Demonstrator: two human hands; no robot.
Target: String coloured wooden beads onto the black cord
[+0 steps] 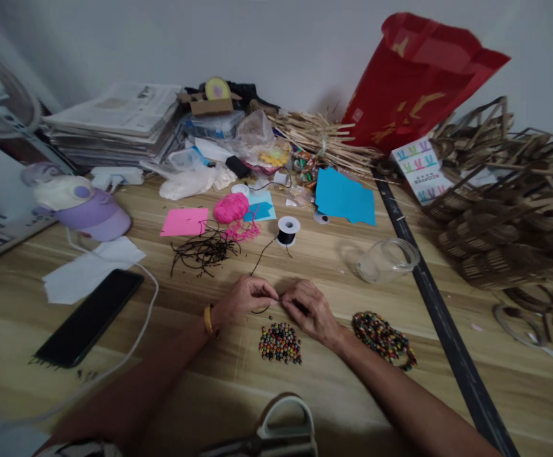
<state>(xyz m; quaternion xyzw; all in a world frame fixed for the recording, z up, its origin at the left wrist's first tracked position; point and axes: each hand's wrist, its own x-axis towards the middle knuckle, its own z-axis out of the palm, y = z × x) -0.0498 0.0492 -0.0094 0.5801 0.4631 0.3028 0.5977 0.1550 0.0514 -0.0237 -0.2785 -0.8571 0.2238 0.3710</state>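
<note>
Thumb and fingers of my left hand (pixel 245 301) pinch a thin black cord (pixel 263 255), which runs back to a white spool (pixel 288 231) wound with black cord. A short curve of cord hangs below those fingers. My right hand (pixel 310 309) is closed in a pinch, its fingertips almost touching the left ones. Between them is a tiny dark bit, cord or bead; I cannot tell which. Just below the hands lies a patch of small multicoloured beads (pixel 280 343), with a single bead above it. Strung bead loops (pixel 383 341) rest beside my right forearm.
Scissors (pixel 288 428) lie at the near edge. Cut black cord pieces (pixel 204 249), pink yarn (pixel 231 207) and a glass jar (pixel 388 260) sit beyond the hands. A phone (pixel 90 317) and white cable are on the left; dark woven baskets (pixel 490 235) crowd the right.
</note>
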